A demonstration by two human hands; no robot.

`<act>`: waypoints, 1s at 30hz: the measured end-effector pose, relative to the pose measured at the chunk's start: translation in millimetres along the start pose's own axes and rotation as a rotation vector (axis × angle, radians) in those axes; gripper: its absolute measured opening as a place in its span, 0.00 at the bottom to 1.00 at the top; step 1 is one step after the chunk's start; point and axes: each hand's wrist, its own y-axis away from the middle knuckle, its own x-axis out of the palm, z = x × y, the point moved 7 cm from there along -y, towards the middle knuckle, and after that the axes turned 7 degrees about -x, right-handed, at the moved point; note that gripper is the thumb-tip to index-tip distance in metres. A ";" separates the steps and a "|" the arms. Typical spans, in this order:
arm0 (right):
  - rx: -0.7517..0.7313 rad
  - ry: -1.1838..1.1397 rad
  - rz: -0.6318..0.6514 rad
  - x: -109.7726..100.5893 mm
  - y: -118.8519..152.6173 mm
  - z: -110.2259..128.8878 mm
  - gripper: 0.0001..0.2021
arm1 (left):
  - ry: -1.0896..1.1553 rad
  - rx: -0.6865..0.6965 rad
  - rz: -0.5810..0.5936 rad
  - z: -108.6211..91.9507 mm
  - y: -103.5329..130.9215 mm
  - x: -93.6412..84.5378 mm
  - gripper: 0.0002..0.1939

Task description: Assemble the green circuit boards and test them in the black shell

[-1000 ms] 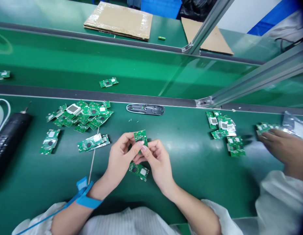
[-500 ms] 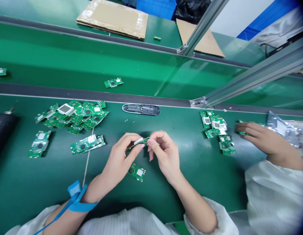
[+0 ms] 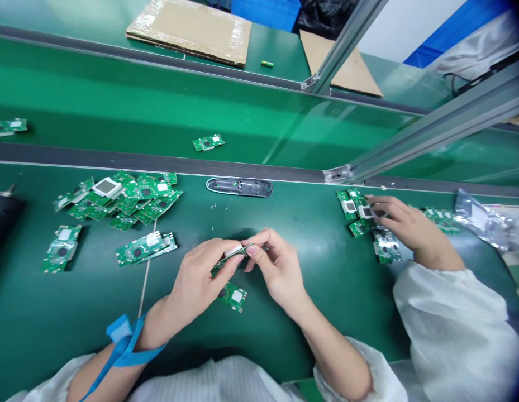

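Between both hands, above the green tabletop, is a small green circuit board (image 3: 233,252) with a white part on it, tilted nearly edge-on. My left hand (image 3: 203,273) pinches its left portion between thumb and fingers. My right hand (image 3: 278,268) grips the right end, thumb on top; its curled fingertips are partly hidden. Another circuit board (image 3: 234,296) lies on the table just below, partly covered by my left hand. A blue wrist strap (image 3: 131,346) circles my left wrist.
A heap of circuit boards (image 3: 129,195) lies left, near two stacked boards (image 3: 146,248) and a dark tool (image 3: 5,223). A long dark plastic shell (image 3: 239,187) rests by the metal rail (image 3: 158,169). At right, a co-worker's hand (image 3: 418,229) touches another board pile (image 3: 351,206).
The co-worker's hand has moved left onto the right-hand pile. Boards on the green strip behind the rail have shifted right. My hands have lowered slightly, still holding the circuit board.
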 end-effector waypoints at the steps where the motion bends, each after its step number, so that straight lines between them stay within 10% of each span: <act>1: -0.014 0.004 -0.005 -0.6 -0.2 1.6 0.06 | 0.026 -0.026 0.014 1.7 0.4 0.5 0.06; 9: 0.012 -0.026 -0.015 -3.0 -3.3 4.7 0.06 | 0.439 -0.393 0.266 21.2 -0.4 13.1 0.07; 18: 0.129 -0.048 -0.037 -7.0 -1.1 1.1 0.08 | 0.245 -0.265 0.381 17.7 -4.5 14.2 0.04; 30: 0.181 -0.044 -0.005 -12.9 -8.0 -12.3 0.11 | 0.170 -0.420 0.336 22.8 -5.9 14.8 0.12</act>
